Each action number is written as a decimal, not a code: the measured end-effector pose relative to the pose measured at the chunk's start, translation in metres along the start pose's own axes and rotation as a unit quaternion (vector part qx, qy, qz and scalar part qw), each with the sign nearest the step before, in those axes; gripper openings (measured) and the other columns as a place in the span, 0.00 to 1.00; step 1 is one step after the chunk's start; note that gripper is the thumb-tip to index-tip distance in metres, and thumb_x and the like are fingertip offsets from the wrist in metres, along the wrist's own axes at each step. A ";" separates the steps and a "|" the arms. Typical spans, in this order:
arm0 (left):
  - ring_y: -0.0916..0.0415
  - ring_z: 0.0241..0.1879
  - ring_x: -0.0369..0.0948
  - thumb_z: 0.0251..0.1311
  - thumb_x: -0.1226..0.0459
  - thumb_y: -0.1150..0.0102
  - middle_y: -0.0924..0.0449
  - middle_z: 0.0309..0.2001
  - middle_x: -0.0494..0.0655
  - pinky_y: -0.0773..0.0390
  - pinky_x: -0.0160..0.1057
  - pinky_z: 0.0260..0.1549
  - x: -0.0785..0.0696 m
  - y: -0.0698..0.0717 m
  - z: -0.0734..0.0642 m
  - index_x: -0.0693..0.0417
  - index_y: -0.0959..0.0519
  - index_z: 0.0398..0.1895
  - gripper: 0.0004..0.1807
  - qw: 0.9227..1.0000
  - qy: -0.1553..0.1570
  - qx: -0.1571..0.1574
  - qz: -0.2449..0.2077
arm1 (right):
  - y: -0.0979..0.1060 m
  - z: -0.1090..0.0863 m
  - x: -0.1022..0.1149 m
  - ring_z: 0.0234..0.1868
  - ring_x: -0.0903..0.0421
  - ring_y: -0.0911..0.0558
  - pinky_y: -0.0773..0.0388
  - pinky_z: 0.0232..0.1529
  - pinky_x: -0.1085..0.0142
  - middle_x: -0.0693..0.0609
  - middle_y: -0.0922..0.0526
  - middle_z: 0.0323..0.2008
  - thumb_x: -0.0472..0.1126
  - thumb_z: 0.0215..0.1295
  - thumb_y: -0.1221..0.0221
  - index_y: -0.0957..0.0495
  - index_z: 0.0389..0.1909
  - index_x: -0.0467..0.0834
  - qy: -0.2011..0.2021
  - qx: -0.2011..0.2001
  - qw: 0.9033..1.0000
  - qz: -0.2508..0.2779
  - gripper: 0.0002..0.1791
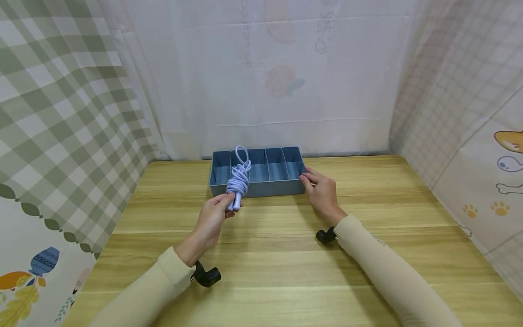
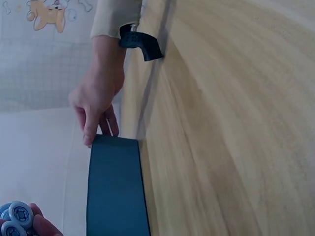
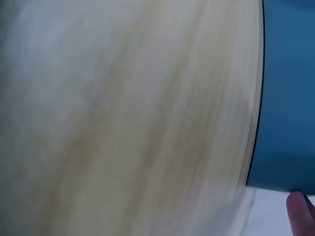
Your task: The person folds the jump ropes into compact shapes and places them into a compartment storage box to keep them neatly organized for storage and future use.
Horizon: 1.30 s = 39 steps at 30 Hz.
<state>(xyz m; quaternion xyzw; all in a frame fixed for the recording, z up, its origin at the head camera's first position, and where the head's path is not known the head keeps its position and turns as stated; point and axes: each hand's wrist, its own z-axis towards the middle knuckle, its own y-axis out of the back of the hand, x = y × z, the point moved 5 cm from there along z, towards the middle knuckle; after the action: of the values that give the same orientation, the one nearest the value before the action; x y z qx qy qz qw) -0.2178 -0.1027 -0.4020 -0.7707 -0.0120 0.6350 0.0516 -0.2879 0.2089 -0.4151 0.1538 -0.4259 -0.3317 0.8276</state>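
Observation:
A lavender jump rope [image 1: 238, 180], wound into a bundle with a loop at its top, is in my left hand [image 1: 211, 219]. Thumb and fingers pinch it by its two handles, whose round ends [image 2: 20, 214] show in the left wrist view. The bundle is in front of the left part of a blue-grey divided box [image 1: 275, 187] and hides some of it. My right hand [image 1: 324, 193] grips the box at its front right corner, thumb at the rim. In the right wrist view only one fingertip [image 3: 299, 211] shows at the box's edge.
The box stands near the back of a wood-grain table [image 1: 269, 254], and no objects show in its visible compartments. A white curtain [image 1: 188, 91] hangs behind it. Patterned cloths flank the table on the left [image 1: 69, 104] and right [image 1: 461, 113].

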 end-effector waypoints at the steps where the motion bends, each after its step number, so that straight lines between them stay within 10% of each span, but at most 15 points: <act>1: 0.22 0.44 0.43 0.80 0.60 0.52 0.13 0.41 0.52 0.26 0.43 0.50 -0.002 0.000 0.001 0.68 0.20 0.54 0.19 1.000 0.000 0.000 0.002 | 0.000 0.000 0.000 0.53 0.43 0.14 0.16 0.48 0.52 0.39 0.16 0.56 0.37 0.69 0.34 0.12 0.45 0.33 0.000 0.001 1.000 -0.001 0.11; 19: 0.25 0.40 0.43 0.75 0.55 0.42 0.21 0.46 0.52 0.23 0.32 0.38 -0.025 0.015 0.029 0.66 0.18 0.56 0.21 0.996 0.024 -0.038 0.082 | 0.000 0.000 -0.001 0.54 0.42 0.15 0.17 0.48 0.52 0.39 0.17 0.57 0.39 0.70 0.34 0.13 0.45 0.33 -0.020 0.013 1.000 0.000 0.12; 39: 0.23 0.47 0.54 0.74 0.52 0.41 0.15 0.43 0.52 0.25 0.47 0.47 -0.038 0.017 0.060 0.60 0.16 0.55 0.21 0.987 0.033 -0.068 0.143 | -0.001 0.001 -0.001 0.54 0.43 0.15 0.17 0.48 0.53 0.39 0.17 0.57 0.39 0.69 0.33 0.13 0.45 0.32 -0.024 0.014 1.000 0.000 0.12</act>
<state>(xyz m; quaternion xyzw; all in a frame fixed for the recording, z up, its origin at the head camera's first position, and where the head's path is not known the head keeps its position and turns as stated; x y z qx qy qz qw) -0.2851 -0.1194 -0.3777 -0.7868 0.0569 0.6076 -0.0919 -0.2895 0.2091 -0.4155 0.1571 -0.4501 -0.3290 0.8151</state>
